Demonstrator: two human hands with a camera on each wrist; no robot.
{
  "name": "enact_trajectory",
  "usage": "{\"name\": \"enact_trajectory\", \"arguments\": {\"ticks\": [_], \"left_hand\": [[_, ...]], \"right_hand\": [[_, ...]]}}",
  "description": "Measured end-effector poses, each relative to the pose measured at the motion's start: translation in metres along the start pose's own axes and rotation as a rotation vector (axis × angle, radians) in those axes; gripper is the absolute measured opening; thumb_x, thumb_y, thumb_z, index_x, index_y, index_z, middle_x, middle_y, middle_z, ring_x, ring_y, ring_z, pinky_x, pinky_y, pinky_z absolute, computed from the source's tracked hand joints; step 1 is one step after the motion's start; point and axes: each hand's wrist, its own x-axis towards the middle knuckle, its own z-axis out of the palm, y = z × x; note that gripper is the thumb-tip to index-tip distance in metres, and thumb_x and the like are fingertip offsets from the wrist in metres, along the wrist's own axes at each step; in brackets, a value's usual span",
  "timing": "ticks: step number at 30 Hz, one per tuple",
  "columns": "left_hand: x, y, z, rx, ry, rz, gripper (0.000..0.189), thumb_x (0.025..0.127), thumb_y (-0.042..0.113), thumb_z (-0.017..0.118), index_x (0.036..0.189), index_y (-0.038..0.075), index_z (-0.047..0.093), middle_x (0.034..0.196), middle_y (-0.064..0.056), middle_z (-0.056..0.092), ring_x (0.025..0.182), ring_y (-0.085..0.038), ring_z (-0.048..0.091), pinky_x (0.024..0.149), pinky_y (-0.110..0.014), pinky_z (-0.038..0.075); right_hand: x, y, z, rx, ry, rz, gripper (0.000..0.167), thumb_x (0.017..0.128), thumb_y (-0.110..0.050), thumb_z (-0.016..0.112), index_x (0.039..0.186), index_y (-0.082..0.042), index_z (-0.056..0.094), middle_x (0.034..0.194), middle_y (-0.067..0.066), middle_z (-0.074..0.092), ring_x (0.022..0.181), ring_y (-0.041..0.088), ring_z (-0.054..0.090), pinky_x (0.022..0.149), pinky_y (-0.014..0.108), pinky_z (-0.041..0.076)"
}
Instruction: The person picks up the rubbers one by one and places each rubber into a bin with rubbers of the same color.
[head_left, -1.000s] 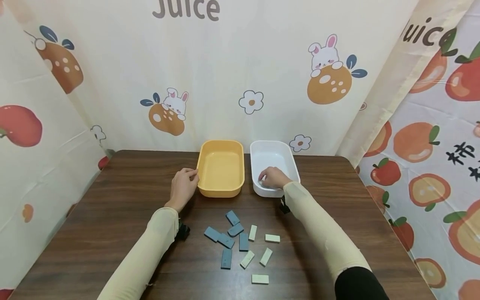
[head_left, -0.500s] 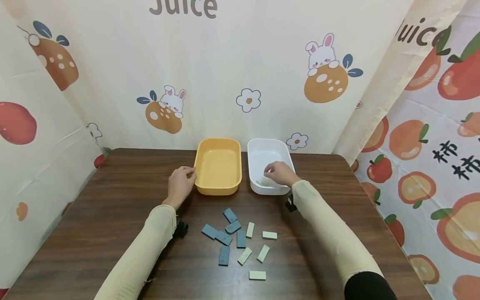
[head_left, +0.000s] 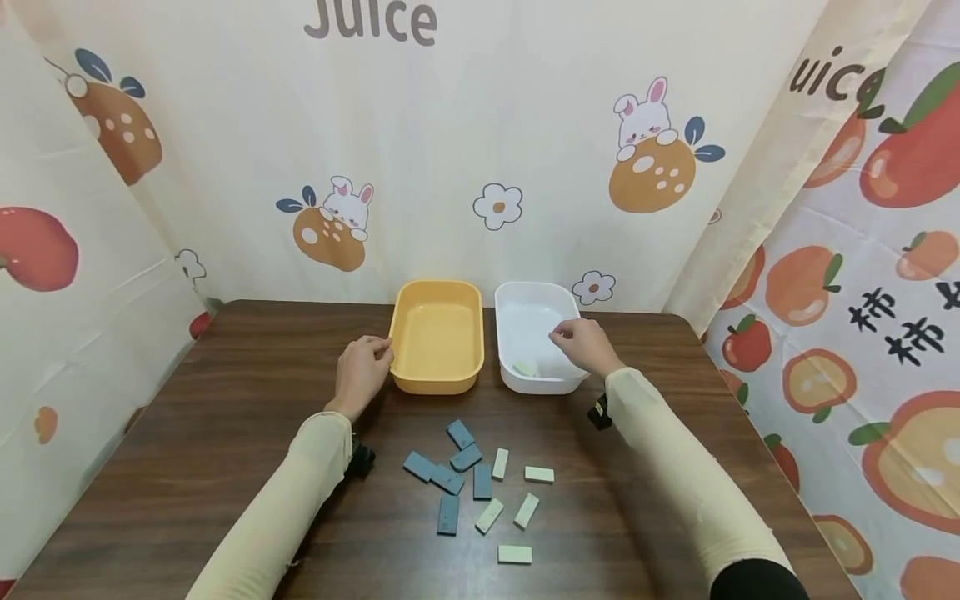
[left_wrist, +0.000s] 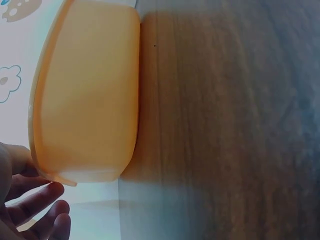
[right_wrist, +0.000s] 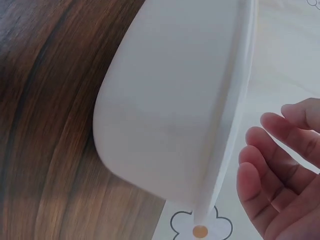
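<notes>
My left hand (head_left: 363,372) pinches the left rim of a yellow plastic tray (head_left: 397,354); in the left wrist view the thumb and fingers (left_wrist: 41,205) meet at the rim. Over the right side of a white plastic tray (head_left: 542,386) hovers my right hand (head_left: 588,343). Its fingers (right_wrist: 270,145) are loosely bent and hold nothing in the right wrist view, close beside the rim. Inside the white tray, near its front left corner, lies a pale green block (head_left: 525,368). The visible inside of the yellow tray shows only its bare floor.
In front of the trays, several blue-grey blocks (head_left: 447,515) lie in a loose group, some touching. Several pale green blocks (head_left: 514,554) lie scattered to their right on the brown wooden table (head_left: 247,400). A printed curtain (head_left: 420,125) hangs behind the table.
My right hand has risen from the floor of the white tray and moved right, leaving the pale green block in view there. My left hand has stayed at the yellow tray.
</notes>
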Motion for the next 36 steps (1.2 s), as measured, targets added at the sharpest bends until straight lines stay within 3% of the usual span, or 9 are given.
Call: {"name": "enact_trajectory", "arguments": {"ticks": [17,30,36], "left_hand": [[0.0,0.001,0.001,0.002,0.009,0.01,0.031,0.093,0.015,0.058,0.118,0.002,0.07,0.116,-0.018,0.068,0.104,-0.038,0.059,0.09,-0.051,0.046],[-0.002,-0.004,0.003,-0.01,0.036,0.013,0.03,0.092,0.015,0.059,0.115,0.002,0.071,0.113,-0.018,0.069,0.1,-0.037,0.059,0.086,-0.05,0.046],[-0.001,-0.004,0.004,-0.011,0.036,0.026,0.03,0.093,0.016,0.058,0.116,0.002,0.071,0.113,-0.017,0.069,0.1,-0.036,0.06,0.087,-0.05,0.046]], "right_hand": [[-0.023,0.014,-0.006,0.052,0.196,0.037,0.029,0.097,-0.023,0.055,0.107,0.0,0.071,0.099,0.017,0.072,0.08,0.024,0.059,0.069,0.031,0.048],[-0.033,0.021,-0.011,0.075,0.19,0.069,0.03,0.099,-0.022,0.053,0.107,0.002,0.069,0.102,0.02,0.071,0.085,0.027,0.063,0.074,0.038,0.053],[-0.037,0.029,-0.01,0.072,0.211,0.099,0.029,0.099,-0.022,0.053,0.105,0.001,0.07,0.098,0.019,0.07,0.082,0.026,0.061,0.07,0.033,0.051]]}}
